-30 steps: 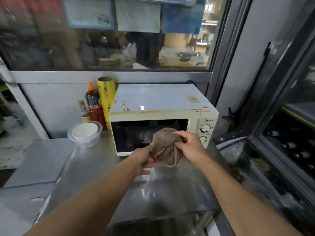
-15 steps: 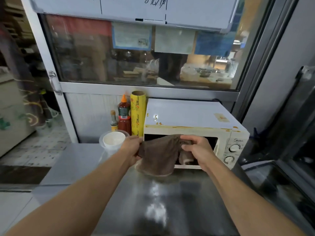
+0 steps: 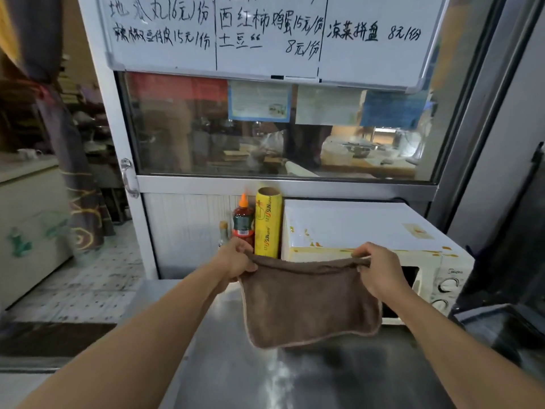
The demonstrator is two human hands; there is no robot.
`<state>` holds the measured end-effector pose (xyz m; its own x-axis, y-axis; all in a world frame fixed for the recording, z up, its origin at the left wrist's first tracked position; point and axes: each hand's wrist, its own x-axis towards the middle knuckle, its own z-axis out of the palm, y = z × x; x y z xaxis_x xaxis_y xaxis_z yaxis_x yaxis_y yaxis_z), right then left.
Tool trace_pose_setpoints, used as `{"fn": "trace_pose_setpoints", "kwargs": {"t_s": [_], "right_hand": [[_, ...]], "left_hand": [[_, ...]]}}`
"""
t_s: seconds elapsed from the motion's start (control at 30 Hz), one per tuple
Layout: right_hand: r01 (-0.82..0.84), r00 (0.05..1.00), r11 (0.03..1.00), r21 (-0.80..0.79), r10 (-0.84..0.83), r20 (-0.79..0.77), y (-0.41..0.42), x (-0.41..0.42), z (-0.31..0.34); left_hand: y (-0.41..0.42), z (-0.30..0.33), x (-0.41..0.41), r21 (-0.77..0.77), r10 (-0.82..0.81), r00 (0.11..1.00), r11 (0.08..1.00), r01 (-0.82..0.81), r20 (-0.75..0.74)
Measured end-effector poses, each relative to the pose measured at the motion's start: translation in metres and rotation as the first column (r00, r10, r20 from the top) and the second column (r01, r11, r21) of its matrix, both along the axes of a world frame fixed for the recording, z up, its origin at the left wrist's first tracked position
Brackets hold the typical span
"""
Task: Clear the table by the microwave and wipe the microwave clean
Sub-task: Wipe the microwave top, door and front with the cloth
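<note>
I see both hands raised in front of the microwave, stretching a brown cloth between them. Left hand pinches the cloth's upper left corner, fingers curled round the bunched edge. Right hand grips the upper right corner the same way. The top edge runs taut between the 2 hands; the rest hangs flat and open, its lower edge just above the steel counter, not clearly touching it.

The cloth covers most of the microwave door. The microwave sits at the back right of the counter; 2 dials show at its right end. Orange-yellow smears run along the front edge of its white top, with a few spots further back.

Just left of the microwave stands 1 yellow cling-film roll, upright, against the wall panel. Left of that, 1 red sauce bottle with an orange nozzle, then 1 smaller bottle, partly hidden behind the left hand.

Above the window hangs a whiteboard with handwritten text.
</note>
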<state>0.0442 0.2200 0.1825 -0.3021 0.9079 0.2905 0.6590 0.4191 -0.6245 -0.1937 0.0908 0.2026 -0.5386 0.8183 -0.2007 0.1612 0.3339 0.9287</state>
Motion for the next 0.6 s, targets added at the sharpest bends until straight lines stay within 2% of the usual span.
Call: {"fn": "trace_pose_setpoints", "kwargs": {"t_s": [0.07, 0.13, 0.2, 0.27, 0.37, 0.47, 0.5, 0.53, 0.6], "right_hand": [[0.055, 0.998, 0.998, 0.024, -0.056, 0.040, 0.000, -0.007, -0.004], [0.094, 0.995, 0.995, -0.035, -0.093, 0.022, -0.001, -0.016, -0.007], [0.108, 0.990, 0.983, -0.150, -0.120, -0.070, -0.002, -0.024, -0.007], [0.067, 0.962, 0.963, -0.262, -0.132, -0.237, -0.005, -0.033, -0.003], [0.000, 0.912, 0.949, -0.316, -0.129, -0.389, -0.008, -0.043, 0.004], [-0.161, 0.885, 0.875, -0.456, -0.076, -0.459, -0.010, -0.043, 0.014], [-0.224, 0.886, 0.830, -0.510, -0.044, -0.462, -0.010, -0.039, 0.017], [-0.255, 0.899, 0.797, -0.547, -0.013, -0.438, -0.011, -0.036, 0.020], [-0.208, 0.939, 0.804, -0.557, 0.005, -0.344, -0.013, -0.031, 0.024]], "left_hand": [[0.002, 0.005, -0.009, 0.030, 0.049, 0.997, 0.998, -0.051, 0.059], [0.005, 0.008, -0.017, 0.061, 0.121, 0.990, 0.990, -0.126, 0.071], [0.007, 0.011, -0.023, 0.081, 0.185, 0.982, 0.979, -0.188, 0.046], [0.005, 0.015, -0.029, 0.076, 0.198, 0.980, 0.977, -0.197, -0.001], [-0.003, 0.024, -0.035, 0.036, 0.057, 0.994, 0.998, -0.054, -0.092], [-0.012, 0.030, -0.044, -0.004, -0.175, 0.985, 0.985, 0.175, -0.006], [-0.012, 0.028, -0.048, -0.053, -0.214, 0.975, 0.976, 0.212, -0.050], [-0.009, 0.026, -0.052, -0.129, -0.230, 0.960, 0.969, 0.211, -0.162], [-0.006, 0.021, -0.054, -0.232, -0.205, 0.875, 0.966, 0.111, -0.438]]}}
